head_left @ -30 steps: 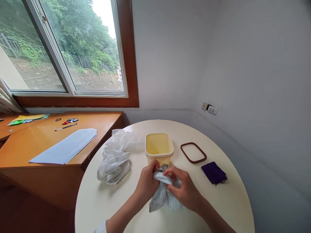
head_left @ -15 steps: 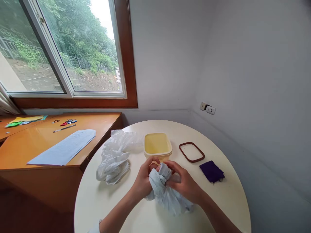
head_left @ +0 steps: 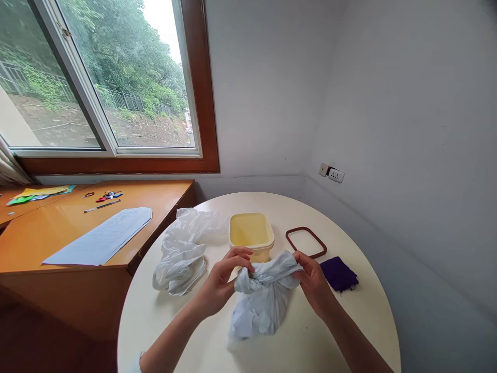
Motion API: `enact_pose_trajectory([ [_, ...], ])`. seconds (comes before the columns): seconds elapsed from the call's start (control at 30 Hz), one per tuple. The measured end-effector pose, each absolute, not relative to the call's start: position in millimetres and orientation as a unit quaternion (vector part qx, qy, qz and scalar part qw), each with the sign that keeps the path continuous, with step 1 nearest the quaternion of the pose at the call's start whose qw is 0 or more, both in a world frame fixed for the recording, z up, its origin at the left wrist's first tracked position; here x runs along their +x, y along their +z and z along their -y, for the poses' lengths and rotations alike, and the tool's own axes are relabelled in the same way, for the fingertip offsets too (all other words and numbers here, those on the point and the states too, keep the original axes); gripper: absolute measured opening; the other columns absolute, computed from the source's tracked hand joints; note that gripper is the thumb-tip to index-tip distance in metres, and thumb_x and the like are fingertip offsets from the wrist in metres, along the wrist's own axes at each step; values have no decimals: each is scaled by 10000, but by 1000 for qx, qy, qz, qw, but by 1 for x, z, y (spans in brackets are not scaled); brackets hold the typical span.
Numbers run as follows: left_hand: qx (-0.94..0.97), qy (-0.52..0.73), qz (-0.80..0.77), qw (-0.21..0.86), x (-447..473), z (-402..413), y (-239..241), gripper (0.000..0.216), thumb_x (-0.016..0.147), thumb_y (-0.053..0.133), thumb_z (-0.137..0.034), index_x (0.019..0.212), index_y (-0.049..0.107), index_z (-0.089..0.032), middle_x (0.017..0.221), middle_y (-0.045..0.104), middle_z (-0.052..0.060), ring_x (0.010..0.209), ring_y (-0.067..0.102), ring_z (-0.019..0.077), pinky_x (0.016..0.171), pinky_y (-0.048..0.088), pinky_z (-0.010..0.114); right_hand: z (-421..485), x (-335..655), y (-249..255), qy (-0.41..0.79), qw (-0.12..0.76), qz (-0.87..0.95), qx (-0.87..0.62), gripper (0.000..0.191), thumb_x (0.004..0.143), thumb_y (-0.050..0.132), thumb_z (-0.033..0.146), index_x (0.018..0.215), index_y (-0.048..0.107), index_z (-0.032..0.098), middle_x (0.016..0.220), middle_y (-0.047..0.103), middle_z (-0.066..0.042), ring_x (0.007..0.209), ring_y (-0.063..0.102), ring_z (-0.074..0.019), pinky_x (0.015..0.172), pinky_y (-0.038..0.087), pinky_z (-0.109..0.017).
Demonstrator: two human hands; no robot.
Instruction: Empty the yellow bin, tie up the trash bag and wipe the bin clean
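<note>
A pale, crumpled plastic bag [head_left: 262, 305] hangs between my two hands over the front of the round table, its upper part twisted into a thick roll. My left hand [head_left: 221, 277] is closed on the left end of that roll, thumb and fingers pinching it. On the other end, my right hand [head_left: 312, 282] grips the plastic between thumb and fingers. What the bag contains, if anything, cannot be made out. Just beyond the hands stands a yellow plastic container [head_left: 251, 230], open at the top, its near side partly covered by the bag and left hand.
Another white plastic bag [head_left: 182, 254] lies on the round table [head_left: 155, 331] at left. To the right are a brown-red rounded frame [head_left: 320, 246] and a folded purple cloth [head_left: 338, 274]. A wooden desk [head_left: 163, 191] bearing papers [head_left: 101, 235] and a pen [head_left: 101, 206] adjoins the left side.
My hands have moved apart, drawing the bag's knotted top out sideways into a wider roll. The bag's lower part has swung left and now hangs below it.
</note>
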State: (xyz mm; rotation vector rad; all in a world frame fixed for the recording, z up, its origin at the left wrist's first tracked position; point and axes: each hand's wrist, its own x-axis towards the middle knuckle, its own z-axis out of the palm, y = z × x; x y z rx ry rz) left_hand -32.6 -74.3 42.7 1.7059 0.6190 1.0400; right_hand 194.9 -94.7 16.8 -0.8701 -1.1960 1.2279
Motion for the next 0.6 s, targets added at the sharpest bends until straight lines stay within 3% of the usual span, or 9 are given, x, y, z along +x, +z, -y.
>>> enact_pose_trajectory([
  [0.23, 693, 363, -214, 586, -36, 79, 49, 184, 852, 534, -309, 857, 658, -173, 1243, 475, 136, 1161, 434, 281, 902, 390, 374, 92, 195, 27, 562, 606, 436, -357, 256, 710, 639, 397, 690, 476, 200, 607, 408, 41, 547, 350, -101, 513, 325, -216],
  [0.43, 582, 328, -212, 713, -36, 83, 51, 126, 831, 527, -230, 954, 546, -210, 1219, 529, 90, 1034, 525, 210, 876, 392, 358, 93, 193, 33, 595, 613, 411, -317, 313, 691, 654, 449, 687, 457, 205, 616, 376, 43, 550, 356, -98, 525, 341, -217],
  [0.6, 587, 314, -192, 721, -27, 91, 48, 478, 782, 615, -371, 1181, 365, -286, 1303, 430, 102, 1073, 505, 215, 847, 407, 347, 95, 190, 41, 593, 591, 446, -317, 349, 695, 646, 480, 665, 424, 212, 603, 341, 50, 538, 311, -95, 520, 324, -215],
])
